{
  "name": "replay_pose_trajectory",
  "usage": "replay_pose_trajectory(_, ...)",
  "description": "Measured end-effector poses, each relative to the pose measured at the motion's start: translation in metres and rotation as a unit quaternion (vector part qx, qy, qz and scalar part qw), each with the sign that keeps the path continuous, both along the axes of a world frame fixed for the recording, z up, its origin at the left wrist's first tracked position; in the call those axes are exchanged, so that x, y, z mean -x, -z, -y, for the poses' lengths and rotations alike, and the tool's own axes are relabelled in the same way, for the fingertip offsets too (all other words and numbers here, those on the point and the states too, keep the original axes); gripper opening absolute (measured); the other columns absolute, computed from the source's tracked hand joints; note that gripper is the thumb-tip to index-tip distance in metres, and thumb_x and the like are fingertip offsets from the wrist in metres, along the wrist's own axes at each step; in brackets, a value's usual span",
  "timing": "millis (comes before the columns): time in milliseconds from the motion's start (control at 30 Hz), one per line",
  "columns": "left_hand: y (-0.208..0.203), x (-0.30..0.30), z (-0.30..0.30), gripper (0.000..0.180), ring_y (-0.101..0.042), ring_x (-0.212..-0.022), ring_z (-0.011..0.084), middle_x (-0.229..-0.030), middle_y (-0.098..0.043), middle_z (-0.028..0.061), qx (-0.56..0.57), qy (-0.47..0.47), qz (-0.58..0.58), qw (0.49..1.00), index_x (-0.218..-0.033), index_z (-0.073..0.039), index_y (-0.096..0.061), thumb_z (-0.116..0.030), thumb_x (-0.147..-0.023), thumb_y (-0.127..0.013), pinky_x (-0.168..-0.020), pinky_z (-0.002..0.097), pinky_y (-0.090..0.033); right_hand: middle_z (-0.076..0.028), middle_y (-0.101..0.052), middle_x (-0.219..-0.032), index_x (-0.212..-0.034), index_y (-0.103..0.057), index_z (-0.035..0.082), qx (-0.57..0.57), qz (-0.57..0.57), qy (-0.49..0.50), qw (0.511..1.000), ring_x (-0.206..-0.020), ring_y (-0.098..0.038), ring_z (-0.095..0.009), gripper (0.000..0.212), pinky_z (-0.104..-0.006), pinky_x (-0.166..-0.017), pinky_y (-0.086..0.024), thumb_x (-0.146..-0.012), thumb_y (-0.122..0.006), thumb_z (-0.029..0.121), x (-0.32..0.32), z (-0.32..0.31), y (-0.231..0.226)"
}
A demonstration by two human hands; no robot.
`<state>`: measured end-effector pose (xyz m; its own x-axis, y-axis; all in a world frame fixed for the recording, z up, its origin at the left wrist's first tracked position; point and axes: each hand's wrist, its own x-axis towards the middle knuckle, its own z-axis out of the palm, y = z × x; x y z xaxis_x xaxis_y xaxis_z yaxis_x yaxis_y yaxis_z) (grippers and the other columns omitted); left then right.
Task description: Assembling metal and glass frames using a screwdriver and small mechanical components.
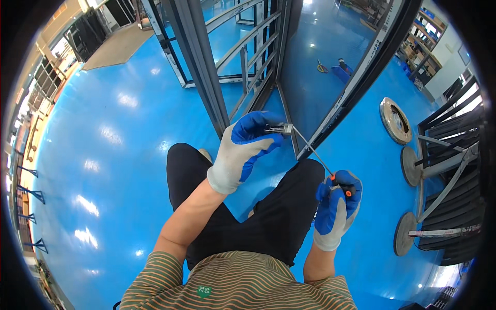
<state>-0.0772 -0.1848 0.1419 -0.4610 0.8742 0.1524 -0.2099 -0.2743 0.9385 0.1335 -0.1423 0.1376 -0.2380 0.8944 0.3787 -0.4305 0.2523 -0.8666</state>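
Thin-shafted screwdriver (313,151), small boxy metal fitting (280,128)

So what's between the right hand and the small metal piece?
A screwdriver shaft runs from the right hand to the metal piece in the head view.

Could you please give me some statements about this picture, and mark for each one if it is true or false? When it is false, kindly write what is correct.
1. The right grip holds a screwdriver with an orange and black handle. True.
2. The left grip holds a small metal part. True.
3. The left grip is uncovered. False: it wears a pale and blue glove.
4. The screwdriver's shaft points away from the metal part. False: it points toward it.
5. The person's shirt has stripes. True.
6. The floor is brown. False: the floor is blue.
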Motion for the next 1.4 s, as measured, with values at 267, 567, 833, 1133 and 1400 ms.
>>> replay_pose_trajectory(267, 0.003, -0.008, 0.004, 0.033, -0.068, -0.112, 0.0245, -0.127, -0.066, 0.0153, -0.049, 0.000, 0.203, 0.978, -0.131, 0.000, -0.062, -0.005, -0.099, -0.066, -0.095, 0.0307, -0.057, -0.009, -0.058, -0.099, -0.115, -0.060, 0.001, -0.082, 0.136, 0.042, 0.986, -0.070, -0.046, -0.013, 0.028, -0.0244, -0.062, -0.040, -0.089, -0.051, 0.004, 0.009, 0.013, 0.006)
replay_pose_trajectory(567, -0.004, -0.019, 0.012, 0.041, -0.071, -0.101, 0.0207, -0.119, -0.068, 0.0136, -0.081, -0.030, 0.290, 0.953, -0.134, 0.000, -0.058, -0.010, -0.096, -0.070, -0.096, 0.0318, -0.057, -0.009, -0.059, -0.100, -0.116, -0.060, 0.000, -0.077, 0.123, 0.065, 0.987, -0.070, -0.046, -0.013, 0.029, -0.0240, -0.061, -0.038, -0.089, -0.053, 0.005, 0.019, 0.024, 0.008)
replay_pose_trajectory(833, -0.007, -0.020, 0.016, 0.040, -0.071, -0.102, 0.0205, -0.117, -0.067, 0.0142, -0.085, -0.021, 0.320, 0.943, -0.134, 0.002, -0.057, -0.007, -0.097, -0.070, -0.096, 0.0297, -0.058, -0.009, -0.059, -0.098, -0.116, -0.061, 0.001, -0.037, 0.104, 0.068, 0.992, -0.070, -0.046, -0.012, 0.029, -0.0238, -0.061, -0.038, -0.089, -0.053, 0.006, 0.024, 0.026, 0.009)
replay_pose_trajectory(1133, -0.007, -0.015, 0.019, 0.039, -0.070, -0.099, 0.0198, -0.117, -0.068, 0.0132, -0.013, -0.068, 0.235, 0.970, -0.132, 0.002, -0.060, -0.008, -0.095, -0.072, -0.093, 0.0295, -0.057, -0.008, -0.061, -0.099, -0.117, -0.061, 0.002, -0.135, 0.194, 0.088, 0.968, -0.074, -0.049, -0.013, 0.029, -0.0233, -0.066, -0.041, -0.089, -0.055, 0.003, 0.026, 0.024, 0.005)
replay_pose_trajectory(1400, -0.002, 0.003, 0.017, 0.037, -0.068, -0.099, 0.0183, -0.115, -0.069, 0.0112, 0.004, -0.025, 0.235, 0.972, -0.130, 0.001, -0.062, -0.008, -0.095, -0.071, -0.095, 0.0311, -0.055, -0.011, -0.063, -0.102, -0.115, -0.060, 0.001, -0.181, 0.161, 0.065, 0.968, -0.077, -0.052, -0.016, 0.030, -0.0254, -0.071, -0.044, -0.086, -0.058, 0.000, 0.030, 0.020, 0.013)
